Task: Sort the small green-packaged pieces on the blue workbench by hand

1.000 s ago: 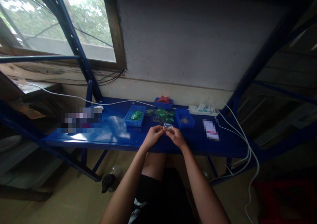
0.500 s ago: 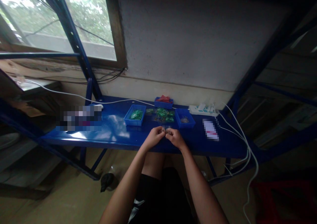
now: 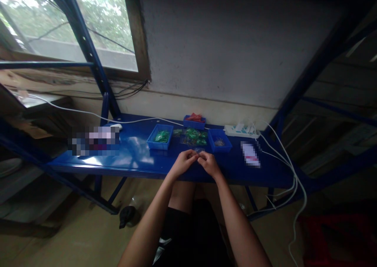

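Observation:
My left hand (image 3: pixel 186 161) and my right hand (image 3: pixel 208 162) meet above the front of the blue table, fingertips pinched close together. Between them a small clear plastic bag (image 3: pixel 198 150) shows just beyond the fingers; most of it is hidden. Right behind the hands lies a pile of clear bags with green contents (image 3: pixel 194 135). Left of the pile stands a blue bin (image 3: pixel 159 146) with green packets (image 3: pixel 161 136) in it. On the other side, close to my right hand, another blue bin (image 3: pixel 220 146) holds a few small thin pieces (image 3: pixel 219 142).
A smaller blue bin with red packets (image 3: pixel 195 117) sits against the wall. A white power strip (image 3: pixel 240 131) with cables lies at the back right, near a blurred-out phone-like item (image 3: pixel 250 154). Blue rack posts flank the table (image 3: pixel 132 166). A dark-topped bottle (image 3: pixel 128 216) stands on the floor.
My fingers have closed in over the clear bag, so less of it shows. Both hands stay at about the same place, and the bins have not moved.

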`<state>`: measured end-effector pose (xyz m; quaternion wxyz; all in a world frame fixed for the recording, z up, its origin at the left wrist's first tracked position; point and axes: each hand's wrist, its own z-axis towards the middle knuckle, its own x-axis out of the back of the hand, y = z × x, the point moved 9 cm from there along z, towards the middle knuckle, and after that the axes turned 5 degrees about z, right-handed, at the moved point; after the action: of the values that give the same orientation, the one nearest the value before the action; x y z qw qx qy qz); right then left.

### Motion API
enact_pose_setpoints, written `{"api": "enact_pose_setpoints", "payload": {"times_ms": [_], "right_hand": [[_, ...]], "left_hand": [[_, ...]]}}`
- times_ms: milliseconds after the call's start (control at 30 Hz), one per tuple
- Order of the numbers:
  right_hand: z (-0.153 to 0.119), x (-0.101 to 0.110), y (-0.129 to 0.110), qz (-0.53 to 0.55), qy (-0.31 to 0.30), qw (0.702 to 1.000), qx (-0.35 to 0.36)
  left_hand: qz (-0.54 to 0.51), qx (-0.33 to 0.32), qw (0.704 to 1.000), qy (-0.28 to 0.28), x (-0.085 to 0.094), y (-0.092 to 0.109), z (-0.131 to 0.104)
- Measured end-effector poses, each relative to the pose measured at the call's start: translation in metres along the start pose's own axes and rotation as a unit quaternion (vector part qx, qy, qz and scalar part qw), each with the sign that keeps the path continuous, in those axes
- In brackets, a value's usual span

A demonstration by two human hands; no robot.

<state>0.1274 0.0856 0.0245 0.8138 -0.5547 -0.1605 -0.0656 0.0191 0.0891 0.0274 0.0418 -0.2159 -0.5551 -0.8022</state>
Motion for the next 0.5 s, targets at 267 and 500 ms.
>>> {"api": "enact_pose_setpoints", "payload": {"times_ms": [267, 500], "right_hand": [[0.0009, 0.0043, 0.0035, 0.036, 0.026, 0.999, -0.007], [-0.0004, 0.0048, 0.0015, 0.033, 0.030, 0.999, -0.004]], "left_hand": [[0.019, -0.001, 1.000, 0.004, 0.0006, 0.0016, -0.0006], [0.018, 0.001, 1.000, 0.008, 0.0014, -0.0010, -0.0004]]}}
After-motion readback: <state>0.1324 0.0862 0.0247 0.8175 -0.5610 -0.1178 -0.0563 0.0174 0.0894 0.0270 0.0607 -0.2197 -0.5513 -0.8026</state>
